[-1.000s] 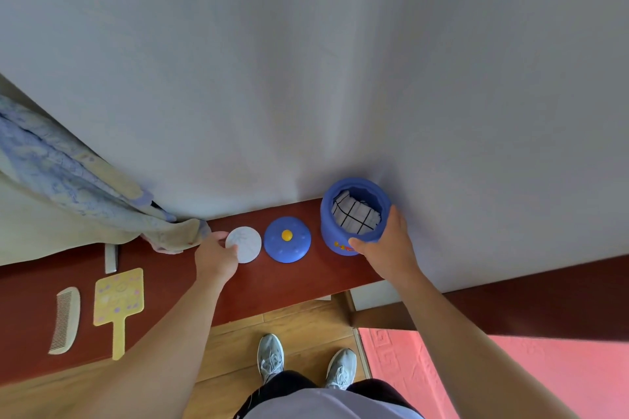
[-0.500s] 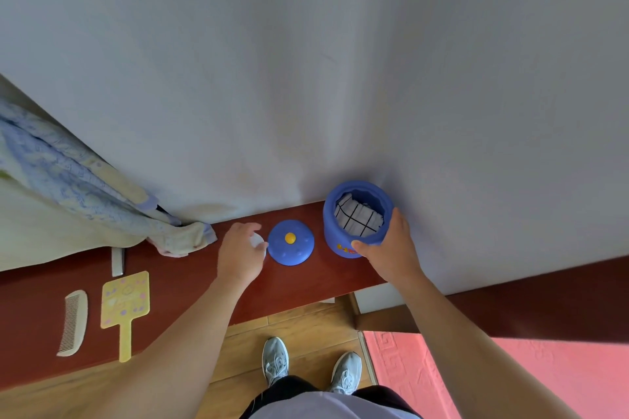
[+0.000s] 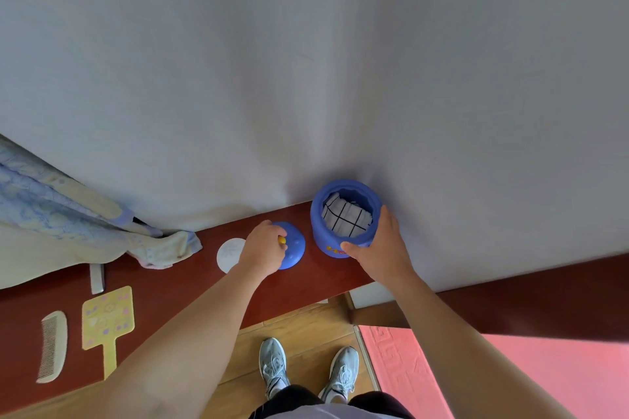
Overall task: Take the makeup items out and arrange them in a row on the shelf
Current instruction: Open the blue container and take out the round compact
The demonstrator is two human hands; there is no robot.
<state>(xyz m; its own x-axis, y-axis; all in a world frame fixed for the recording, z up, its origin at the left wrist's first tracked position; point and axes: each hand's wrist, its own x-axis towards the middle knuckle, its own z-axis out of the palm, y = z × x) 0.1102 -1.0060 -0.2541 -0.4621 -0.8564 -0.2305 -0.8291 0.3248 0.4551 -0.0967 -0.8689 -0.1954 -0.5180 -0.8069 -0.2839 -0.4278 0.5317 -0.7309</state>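
Note:
A blue round jar (image 3: 345,214) stands open on the dark red shelf (image 3: 177,286) against the wall, with a white checked cloth inside. My right hand (image 3: 377,248) grips its near side. Left of it lies the blue lid (image 3: 294,245) with a yellow knob; my left hand (image 3: 262,250) is on the lid, fingers pinching the knob. A white round compact (image 3: 228,253) lies just left of the lid. Farther left on the shelf lie a small grey item (image 3: 97,277), a yellow hand mirror (image 3: 107,320) and a cream comb (image 3: 52,345).
A pale blue patterned cloth (image 3: 68,218) drapes from the left onto the shelf. The white wall rises right behind the shelf. Below are wooden floor, my shoes (image 3: 306,367) and a pink mat (image 3: 476,371) at the right.
My left hand left the white compact and moved right onto the blue lid, closing on its yellow knob. The right hand stayed on the jar.

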